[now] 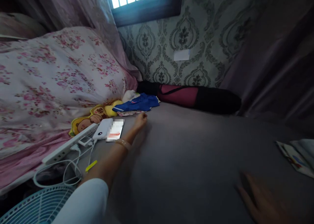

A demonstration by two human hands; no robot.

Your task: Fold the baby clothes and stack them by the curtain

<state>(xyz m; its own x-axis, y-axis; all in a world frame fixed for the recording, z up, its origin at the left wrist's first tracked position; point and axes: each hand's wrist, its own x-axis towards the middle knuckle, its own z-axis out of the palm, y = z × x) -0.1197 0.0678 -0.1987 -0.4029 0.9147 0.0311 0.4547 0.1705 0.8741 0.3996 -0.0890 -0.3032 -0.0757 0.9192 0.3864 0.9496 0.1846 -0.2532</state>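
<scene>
My left hand (140, 121) reaches far across the grey surface, its fingers curled together. It is close to the front edge of a crumpled blue garment (141, 102); what the fingers hold, if anything, is hidden. Beneath the garment, a strip of patterned cloth (130, 113) shows. At the lower right, my right hand (263, 201) is low over the surface, blurred, with thumb and fingers apart and nothing visible in it. Folded printed cloth (298, 157) lies beyond that hand, at the right edge.
Left of my forearm are a power strip (71, 143), cables (66, 161), a white box-like device (103, 129), a pixelated card-like item (115, 130) and a yellow strip (91, 166). A blue fan (39, 206) stands near. A long black-and-maroon bag (181, 95) lies along the wall.
</scene>
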